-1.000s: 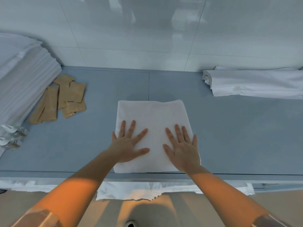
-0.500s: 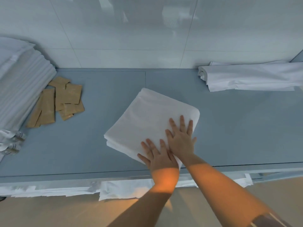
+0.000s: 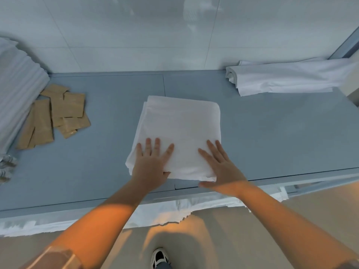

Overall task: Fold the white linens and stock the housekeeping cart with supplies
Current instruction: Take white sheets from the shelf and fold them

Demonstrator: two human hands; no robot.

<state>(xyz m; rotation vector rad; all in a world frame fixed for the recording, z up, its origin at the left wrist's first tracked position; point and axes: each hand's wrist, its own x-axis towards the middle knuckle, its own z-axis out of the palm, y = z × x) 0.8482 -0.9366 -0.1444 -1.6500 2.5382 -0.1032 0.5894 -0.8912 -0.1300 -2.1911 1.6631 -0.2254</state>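
Note:
A folded white towel [image 3: 182, 129] lies square on the grey-blue cart top [image 3: 272, 136], near its front edge. My left hand [image 3: 151, 164] lies flat on the towel's near left corner, fingers spread, the thumb tucked at the towel's front edge. My right hand [image 3: 219, 166] presses flat on the near right corner, fingers straight, with the thumb on the cart top in front of the towel.
A stack of folded white linens [image 3: 17, 98] fills the far left. Several brown paper sachets [image 3: 56, 113] lie beside it, with clear wrapped items [image 3: 6, 167] at the left edge. A loosely folded white sheet [image 3: 287, 78] lies back right. White linens [image 3: 165, 212] show on the shelf below.
The towel has been turned from a diagonal back to square with the cart. My hands have moved apart, from close together at its near right to one on each near corner.

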